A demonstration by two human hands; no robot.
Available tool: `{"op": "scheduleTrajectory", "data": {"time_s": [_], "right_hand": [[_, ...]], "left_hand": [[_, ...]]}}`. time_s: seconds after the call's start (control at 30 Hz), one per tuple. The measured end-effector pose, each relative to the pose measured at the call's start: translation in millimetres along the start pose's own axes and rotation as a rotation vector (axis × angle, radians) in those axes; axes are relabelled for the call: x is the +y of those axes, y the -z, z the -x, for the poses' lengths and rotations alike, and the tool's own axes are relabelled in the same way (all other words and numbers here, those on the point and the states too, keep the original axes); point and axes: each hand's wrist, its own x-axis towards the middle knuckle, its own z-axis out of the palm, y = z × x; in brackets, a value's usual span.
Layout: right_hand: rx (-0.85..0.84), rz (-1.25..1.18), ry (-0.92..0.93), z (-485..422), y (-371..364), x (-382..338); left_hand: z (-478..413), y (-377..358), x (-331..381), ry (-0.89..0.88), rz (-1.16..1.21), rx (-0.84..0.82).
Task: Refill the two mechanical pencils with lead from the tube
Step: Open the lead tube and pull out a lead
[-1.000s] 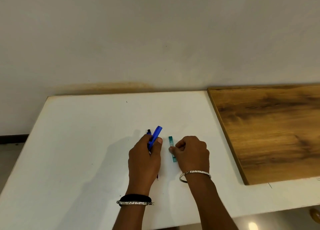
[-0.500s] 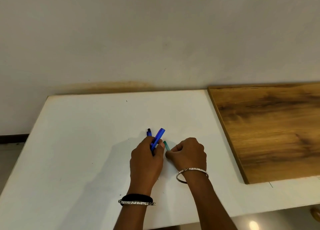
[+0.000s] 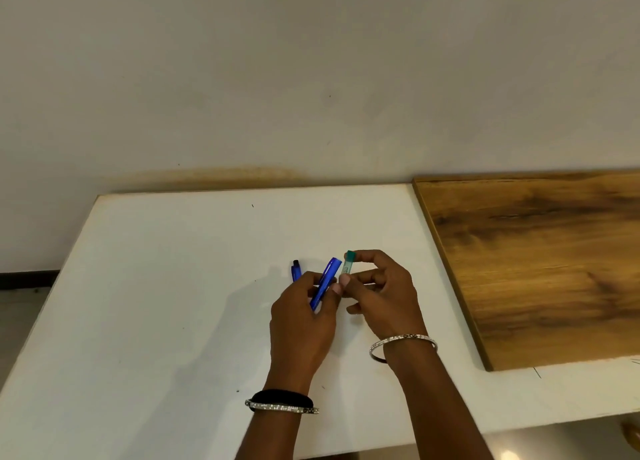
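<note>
My left hand (image 3: pixel 304 321) grips one pencil (image 3: pixel 325 283), the second pencil (image 3: pixel 295 270) just beyond its knuckles, my right hand (image 3: pixel 381 293) pinches the tube (image 3: pixel 347 267) upright beside it; uncap slowly, mouth up, so lead doesn't spill.

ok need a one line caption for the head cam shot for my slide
Left hand holds two blue mechanical pencils while right hand lifts the green lead tube above the white table.
</note>
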Motion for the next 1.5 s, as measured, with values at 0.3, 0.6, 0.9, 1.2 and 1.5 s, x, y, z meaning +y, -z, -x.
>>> {"op": "scheduleTrajectory", "data": {"time_s": [0.3, 0.6, 0.9, 1.2, 1.5], "right_hand": [[0.018, -0.179, -0.041, 1.4, 18.7, 3.5], [0.136, -0.217, 0.038, -3.5, 23.7, 8.3], [0.333, -0.256, 0.024, -3.0, 31.0, 7.9], [0.053, 0.545, 0.014, -6.8, 9.0, 18.7], [0.205, 0.330, 0.017, -6.1, 17.3, 13.8]], "left_hand": [[10.8, -2.3, 8.5, -0.075, -0.040, -0.034], [7.5, -1.0, 10.9, -0.055, -0.017, -0.076], [7.7, 6.7, 3.4, -0.010, 0.014, -0.039], [-3.1, 2.3, 2.3, 0.022, 0.050, -0.002], [-2.4, 0.8, 2.0, 0.007, 0.055, 0.033]]}}
